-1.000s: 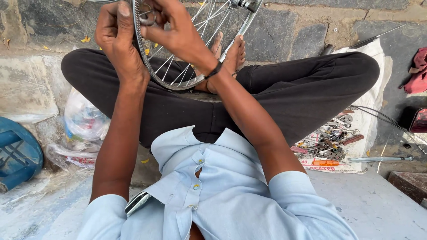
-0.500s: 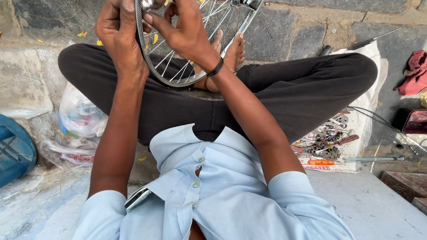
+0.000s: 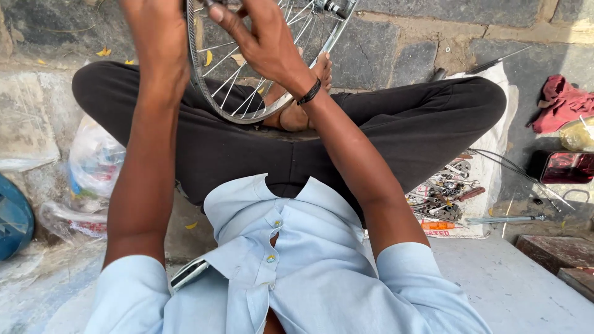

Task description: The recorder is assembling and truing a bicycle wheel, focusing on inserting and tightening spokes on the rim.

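Head view, wheel: bicycle wheel (image 3: 223, 93) with metal rim and thin spokes, held upright above the crossed legs, lower arc just over the bare foot (image 3: 303, 102); top of the wheel cut off by the upper edge.
Head view, hub: axle end (image 3: 331, 7) visible at the top edge, right of the hands.
Head view, left hand: left hand (image 3: 154, 37) raised on the left side of the rim, back of the hand toward the camera; fingers out of frame, so whether closed on the rim or spread cannot be told.
Head view, right hand: right hand (image 3: 263, 40) reaching across the spokes, fingers bent together near the rim at the top edge; seemingly pinching something small there, too hidden to confirm; dark band on the wrist.
Head view, body: seated cross-legged in black trousers (image 3: 396, 124) and a light blue shirt (image 3: 297, 266), a phone (image 3: 189, 274) poking from the chest pocket.
Head view, right side: white cloth (image 3: 489, 154) on the ground under the knee, carrying a heap of small metal tools (image 3: 448, 192); a red rag (image 3: 560, 102) and a red box (image 3: 566, 167) further out.
Head view, left side: clear plastic bags (image 3: 93, 167) beside the thigh; a blue object (image 3: 13, 222) at the frame edge.
Head view, background: stone wall (image 3: 396, 46) behind the wheel.
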